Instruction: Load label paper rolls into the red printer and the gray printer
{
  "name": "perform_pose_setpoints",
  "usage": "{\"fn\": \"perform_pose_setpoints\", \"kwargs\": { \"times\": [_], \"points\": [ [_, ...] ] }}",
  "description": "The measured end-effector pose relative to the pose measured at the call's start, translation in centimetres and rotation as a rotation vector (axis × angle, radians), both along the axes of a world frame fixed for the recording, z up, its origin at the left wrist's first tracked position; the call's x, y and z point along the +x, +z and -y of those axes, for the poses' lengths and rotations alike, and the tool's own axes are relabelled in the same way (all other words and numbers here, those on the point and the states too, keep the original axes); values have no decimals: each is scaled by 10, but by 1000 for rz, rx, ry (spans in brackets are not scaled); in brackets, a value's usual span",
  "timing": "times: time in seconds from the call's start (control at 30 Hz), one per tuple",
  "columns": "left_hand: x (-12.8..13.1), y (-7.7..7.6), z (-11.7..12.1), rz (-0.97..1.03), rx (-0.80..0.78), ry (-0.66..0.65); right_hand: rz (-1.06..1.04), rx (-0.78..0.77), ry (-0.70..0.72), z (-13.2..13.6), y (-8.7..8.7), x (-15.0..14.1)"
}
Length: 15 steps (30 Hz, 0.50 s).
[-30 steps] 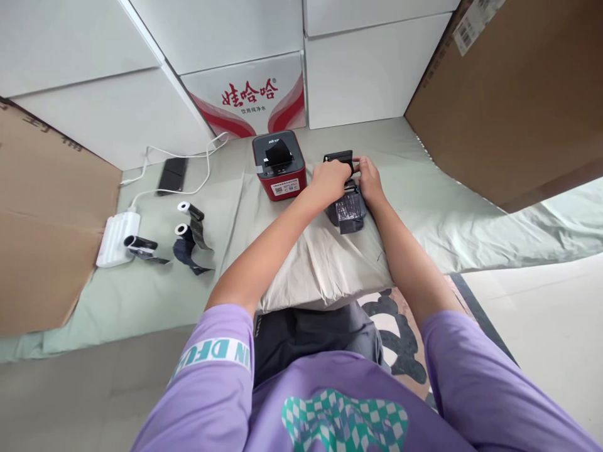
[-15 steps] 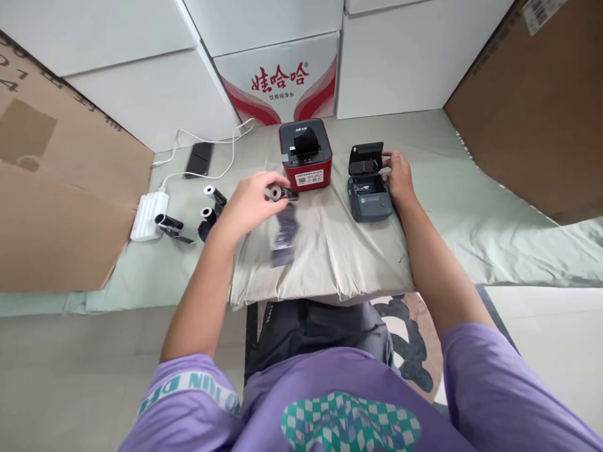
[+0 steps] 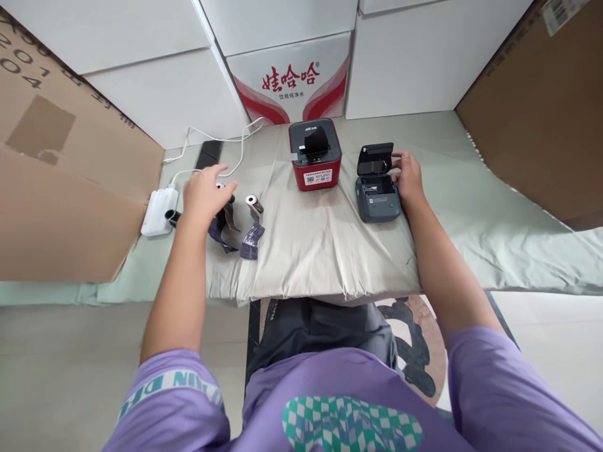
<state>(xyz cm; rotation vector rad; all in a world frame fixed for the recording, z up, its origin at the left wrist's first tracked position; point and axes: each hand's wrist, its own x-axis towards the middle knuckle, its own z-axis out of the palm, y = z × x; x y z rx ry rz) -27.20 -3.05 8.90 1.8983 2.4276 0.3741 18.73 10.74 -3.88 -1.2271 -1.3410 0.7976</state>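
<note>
While right hand (image 3: 407, 177) touches grey printer (image 3: 379, 207), grip unclear | left hand (image 3: 203, 193): fingers spread, empty, near paper rolls (image 3: 255, 208)

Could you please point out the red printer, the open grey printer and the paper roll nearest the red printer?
Red printer (image 3: 318, 176): head view, label on its front.
Open grey printer (image 3: 379, 204): head view, front of its casing.
Paper roll (image 3: 257, 208): head view, its side.

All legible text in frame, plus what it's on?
"娃哈哈" with ®: white carton with red swooshes.
"饮用纯净水": same carton, below it.
"201": brown cardboard box at left.
"04": same box, below it.
Too small, blurred or partial: markings on red-and-black cube-shaped printer, grey plastic printer with open lid, brown cardboard box at right, purple sleeve, dark trousers.
</note>
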Motion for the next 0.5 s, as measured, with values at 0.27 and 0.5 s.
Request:
{"fn": "perform_pose_setpoints", "kwargs": {
  "times": [0.27,0.5],
  "points": [
    [-42,-1,-24,115,-31,66,-8,-21,-10,4,6,-4],
    [-10,24,-4,985,496,-93,23,1,-2,4,7,-6]
  ]
}}
